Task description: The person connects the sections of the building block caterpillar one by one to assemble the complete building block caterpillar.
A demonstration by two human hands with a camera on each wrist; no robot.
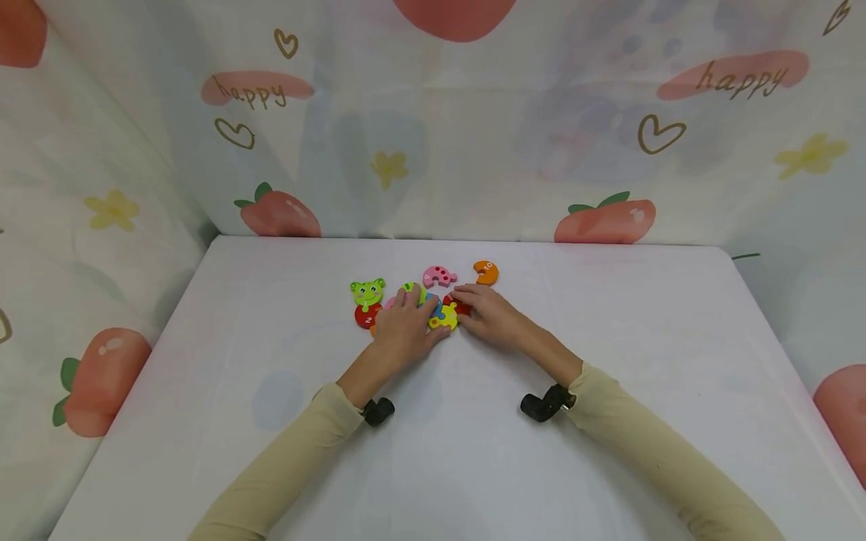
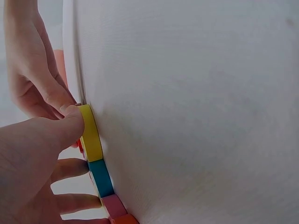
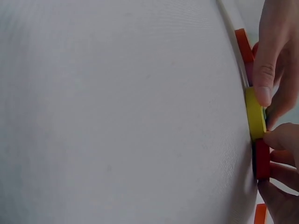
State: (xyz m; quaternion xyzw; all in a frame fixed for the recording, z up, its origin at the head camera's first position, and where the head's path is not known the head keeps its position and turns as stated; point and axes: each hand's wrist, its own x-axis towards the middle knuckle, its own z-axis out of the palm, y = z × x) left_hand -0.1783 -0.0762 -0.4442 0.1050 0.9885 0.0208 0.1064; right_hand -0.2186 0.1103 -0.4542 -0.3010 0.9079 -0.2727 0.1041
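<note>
A chain of colourful wooden puzzle pieces lies on the table, led by a green animal head (image 1: 368, 290) joined to a red piece numbered 2 (image 1: 366, 316). My left hand (image 1: 404, 329) rests over the middle of the chain with fingers spread. Its thumb touches the edge of a yellow piece (image 2: 92, 135). At the chain's right end, my right hand (image 1: 497, 319) holds a red piece (image 3: 263, 161) between thumb and fingers, against the yellow one. Blue, light green and pink pieces are partly hidden under my left hand.
Behind the hands lie a loose pink piece with red dots (image 1: 438, 276) and an orange piece numbered 10 (image 1: 487, 272). A white cloth covers the table (image 1: 609, 300). Printed curtains (image 1: 473, 150) stand at its back and sides.
</note>
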